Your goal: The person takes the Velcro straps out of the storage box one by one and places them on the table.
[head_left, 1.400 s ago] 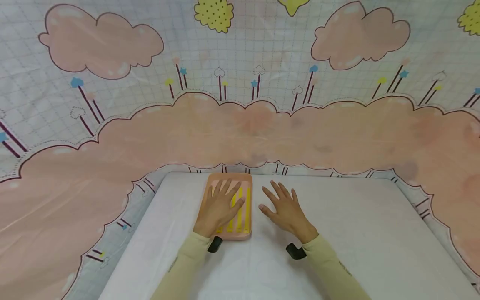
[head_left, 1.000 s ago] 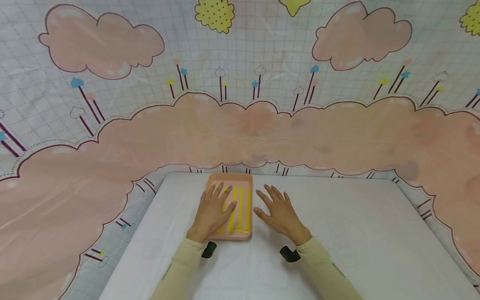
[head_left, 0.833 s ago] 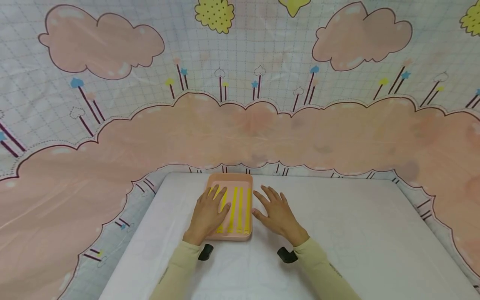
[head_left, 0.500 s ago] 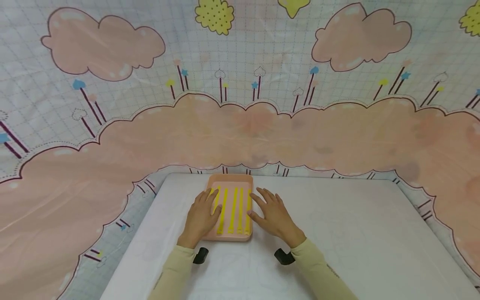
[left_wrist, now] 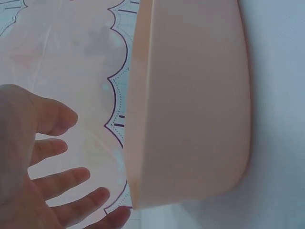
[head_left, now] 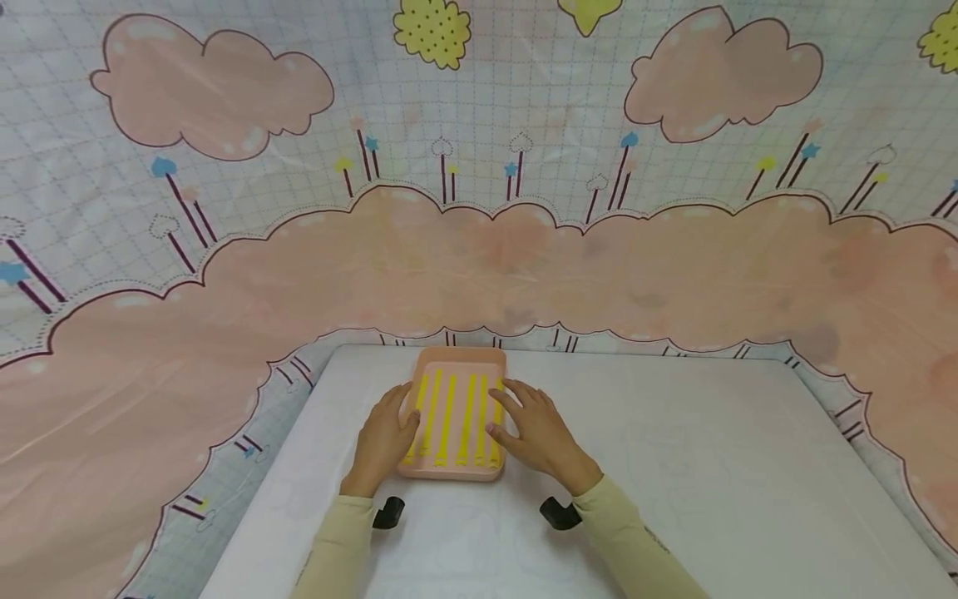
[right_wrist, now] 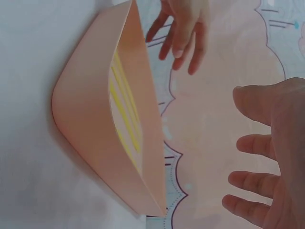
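A pink-orange rectangular tray (head_left: 460, 355) lies on the white table, slightly left of the middle in the head view. Several thin yellow strips (head_left: 447, 416) run lengthwise inside it, wider at their near ends; their exact kind is unclear. My left hand (head_left: 380, 439) hovers at the tray's left edge, fingers spread and holding nothing. At the right edge is my right hand (head_left: 542, 434), its fingers loosely bent and partly over the tray. Both wrist views show the hands above the rim, beside the tall tray wall (left_wrist: 195, 105), with gaps between. The right fingers cover part of the rightmost strip.
The white table (head_left: 711, 457) extends widely to the right of the tray. Behind and around it hangs a cloth (head_left: 599, 266) printed with pink clouds. Black wrist cameras (head_left: 560, 513) sit under both wrists.
My left hand has moved left and slightly down, from over the tray to its left edge, uncovering more strips. My right hand has moved left to the tray's right edge. The tray stays put.
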A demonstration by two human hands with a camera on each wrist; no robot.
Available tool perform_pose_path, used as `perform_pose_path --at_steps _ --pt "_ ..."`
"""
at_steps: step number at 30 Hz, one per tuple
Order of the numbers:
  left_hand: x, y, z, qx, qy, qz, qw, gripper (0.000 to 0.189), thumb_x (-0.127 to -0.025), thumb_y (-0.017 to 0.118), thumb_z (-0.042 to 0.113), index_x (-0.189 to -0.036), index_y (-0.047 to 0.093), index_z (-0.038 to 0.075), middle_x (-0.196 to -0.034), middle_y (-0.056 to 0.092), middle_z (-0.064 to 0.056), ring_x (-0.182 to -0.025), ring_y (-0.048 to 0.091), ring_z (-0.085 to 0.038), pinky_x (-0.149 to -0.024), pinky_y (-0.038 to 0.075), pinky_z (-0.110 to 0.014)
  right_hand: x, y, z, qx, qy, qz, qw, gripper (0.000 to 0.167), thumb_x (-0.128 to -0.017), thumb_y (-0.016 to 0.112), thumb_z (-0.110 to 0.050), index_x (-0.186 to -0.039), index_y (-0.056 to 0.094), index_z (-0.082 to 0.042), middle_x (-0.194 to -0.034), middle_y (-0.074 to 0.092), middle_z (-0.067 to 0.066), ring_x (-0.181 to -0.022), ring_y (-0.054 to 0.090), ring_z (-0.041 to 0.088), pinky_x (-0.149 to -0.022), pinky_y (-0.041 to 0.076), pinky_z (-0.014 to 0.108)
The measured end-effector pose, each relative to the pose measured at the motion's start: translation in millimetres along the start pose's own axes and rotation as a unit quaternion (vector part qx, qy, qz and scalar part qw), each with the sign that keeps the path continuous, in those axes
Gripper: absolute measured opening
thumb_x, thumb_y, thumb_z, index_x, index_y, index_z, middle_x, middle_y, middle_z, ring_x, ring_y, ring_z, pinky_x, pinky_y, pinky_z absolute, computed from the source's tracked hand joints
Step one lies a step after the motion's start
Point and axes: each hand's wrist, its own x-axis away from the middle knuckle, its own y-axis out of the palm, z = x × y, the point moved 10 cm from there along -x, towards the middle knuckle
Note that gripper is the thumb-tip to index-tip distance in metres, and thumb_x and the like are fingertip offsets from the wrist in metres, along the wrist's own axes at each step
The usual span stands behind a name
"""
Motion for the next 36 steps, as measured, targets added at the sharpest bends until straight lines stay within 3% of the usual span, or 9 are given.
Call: perform_pose_path --at_steps 8,14,18,24,36 --pt "1.4 2.2 -20.5 0.067 -0.037 -0.015 0.997 0.057 -0.093 0.061 0.014 -0.147 0.043 0.01 -0.143 0.052 -0.022 -0.124 0.056 -0.042 -0.097 0.046 -0.059 -2.0 4.3 -7.4 -0.013 -0.003 -0.018 0.9997 0.056 -0.096 0.057 -0.046 -0.145 0.048 -0.019 -0.153 0.042 0.01 -0.139 0.042 0.034 -0.114 0.031 0.054" --pt "1.7 4.4 -26.3 0.116 -0.061 -0.033 0.9908 0.058 -0.091 0.062 0.007 -0.146 0.043 0.004 -0.138 0.055 -0.026 -0.115 0.062 -0.043 -0.09 0.053 -0.051 -5.5 2.8 -18.0 -0.025 -0.036 -0.013 0.9989 0.055 -0.096 0.059 -0.043 -0.144 0.049 -0.017 -0.151 0.045 0.009 -0.137 0.045 0.032 -0.11 0.038 0.053" --pt "3.3 4.8 -29.8 0.123 -0.08 -0.04 0.9884 0.056 -0.09 0.062 0.004 -0.144 0.046 0.001 -0.133 0.059 -0.025 -0.112 0.064 -0.042 -0.087 0.055 -0.047 -9.5 1.6 -25.9 -0.035 -0.056 -0.01 0.9978 0.053 -0.096 0.061 -0.04 -0.142 0.05 -0.017 -0.149 0.047 0.009 -0.134 0.048 0.031 -0.107 0.041 0.051" --pt "6.1 6.1 -31.9 0.12 -0.084 -0.043 0.9883 0.051 -0.089 0.062 0.001 -0.139 0.051 0.0 -0.127 0.063 -0.025 -0.106 0.066 -0.04 -0.087 0.054 -0.047 -15.9 6.9 -34.1 -0.023 -0.071 -0.017 0.997 0.052 -0.096 0.061 -0.039 -0.141 0.051 -0.016 -0.145 0.05 0.008 -0.132 0.05 0.03 -0.105 0.043 0.05" --pt "4.9 11.4 -44.3 0.154 -0.091 -0.053 0.9824 0.049 -0.089 0.058 -0.003 -0.137 0.054 0.0 -0.129 0.062 -0.024 -0.107 0.066 -0.038 -0.086 0.055 -0.045 -27.7 17.7 -47.9 -0.006 -0.072 -0.046 0.9963 0.052 -0.097 0.059 -0.041 -0.142 0.049 -0.018 -0.145 0.05 0.007 -0.134 0.049 0.028 -0.107 0.043 0.046"
